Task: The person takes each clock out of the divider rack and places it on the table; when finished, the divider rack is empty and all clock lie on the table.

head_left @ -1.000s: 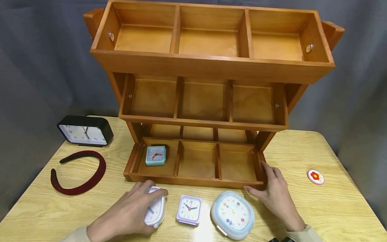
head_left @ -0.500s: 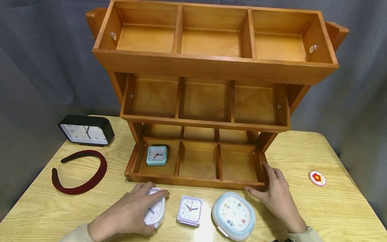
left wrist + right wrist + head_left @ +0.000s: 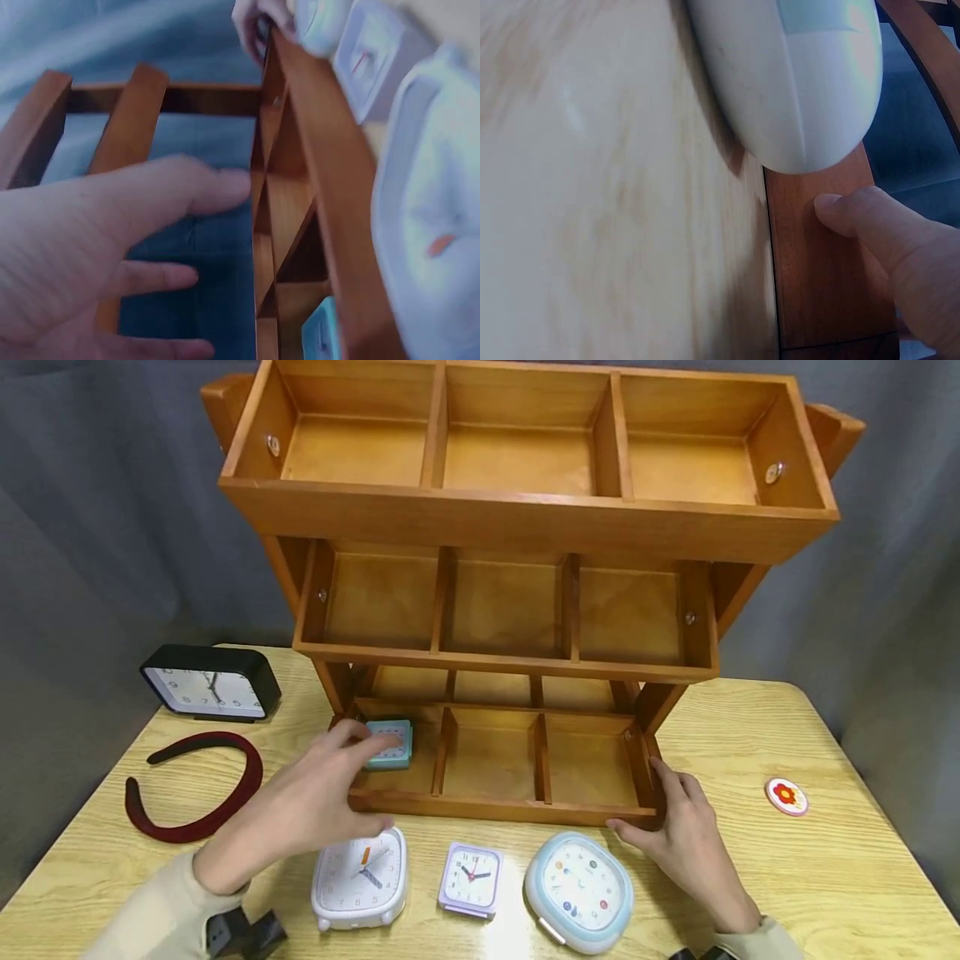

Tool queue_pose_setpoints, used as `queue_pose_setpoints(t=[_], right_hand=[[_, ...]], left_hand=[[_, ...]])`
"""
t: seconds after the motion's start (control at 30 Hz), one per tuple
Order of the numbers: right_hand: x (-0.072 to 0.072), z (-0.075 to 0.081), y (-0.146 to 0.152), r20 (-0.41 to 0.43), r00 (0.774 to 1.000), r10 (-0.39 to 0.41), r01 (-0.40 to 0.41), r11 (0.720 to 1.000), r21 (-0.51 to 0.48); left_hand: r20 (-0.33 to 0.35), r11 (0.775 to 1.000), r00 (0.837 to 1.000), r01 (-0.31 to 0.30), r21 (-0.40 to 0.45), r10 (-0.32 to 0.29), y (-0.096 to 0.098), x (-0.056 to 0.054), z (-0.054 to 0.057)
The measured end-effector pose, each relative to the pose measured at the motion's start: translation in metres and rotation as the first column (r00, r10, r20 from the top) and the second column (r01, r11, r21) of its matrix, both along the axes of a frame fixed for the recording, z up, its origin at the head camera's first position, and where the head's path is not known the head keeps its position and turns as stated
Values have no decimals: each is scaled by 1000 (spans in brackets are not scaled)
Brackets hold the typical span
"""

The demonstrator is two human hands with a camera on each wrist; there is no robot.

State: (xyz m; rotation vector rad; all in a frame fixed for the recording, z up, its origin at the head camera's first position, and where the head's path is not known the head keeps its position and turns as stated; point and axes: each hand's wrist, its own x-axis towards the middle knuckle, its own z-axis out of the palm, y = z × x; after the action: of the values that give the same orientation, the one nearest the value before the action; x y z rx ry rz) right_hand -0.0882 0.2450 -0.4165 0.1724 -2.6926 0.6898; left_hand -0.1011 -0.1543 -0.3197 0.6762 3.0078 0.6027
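My left hand (image 3: 300,802) hovers over the left front corner of the bottom tray (image 3: 487,807) of a wooden three-tier organizer (image 3: 517,527). Its fingers are spread and partly cover a teal alarm clock (image 3: 401,756) in the left compartment; in the head view I cannot tell whether they touch it. Just below that hand, a white alarm clock (image 3: 352,885) lies face up on the table. At the tray's right front corner my right hand (image 3: 690,843) holds on, its thumb (image 3: 840,214) against the front wall and its fingers along the side.
A purple square clock (image 3: 471,881) and a blue-rimmed clock (image 3: 579,893) lie before the organizer. At the left are a black clock (image 3: 213,685) and a dark red headband (image 3: 243,789). A round flower-patterned disc (image 3: 786,796) lies on the right.
My left hand has let go of the white clock, which stays on the table, and has moved up and forward to the tray's left compartment. My right hand keeps its place.
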Motion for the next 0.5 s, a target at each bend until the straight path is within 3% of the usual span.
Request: queue_pose_setpoints(t=[0.13,0.23,0.4,0.5], right_hand=[[0,0,1,16,1000,-6,6,1000,-1],[0,-1,2,21,1000,-7,7,1000,-2],[0,-1,1,24,1000,-7,8,1000,-5],[0,0,1,28,1000,-9,10,1000,-8]], left_hand=[[-32,999,999,-32,20,33,7,-32,-3],[-8,999,1000,-30,16,30,13,-50,-13],[31,1000,999,9,6,-9,19,-68,-31],[73,1000,997,-8,-15,9,20,-73,-38]])
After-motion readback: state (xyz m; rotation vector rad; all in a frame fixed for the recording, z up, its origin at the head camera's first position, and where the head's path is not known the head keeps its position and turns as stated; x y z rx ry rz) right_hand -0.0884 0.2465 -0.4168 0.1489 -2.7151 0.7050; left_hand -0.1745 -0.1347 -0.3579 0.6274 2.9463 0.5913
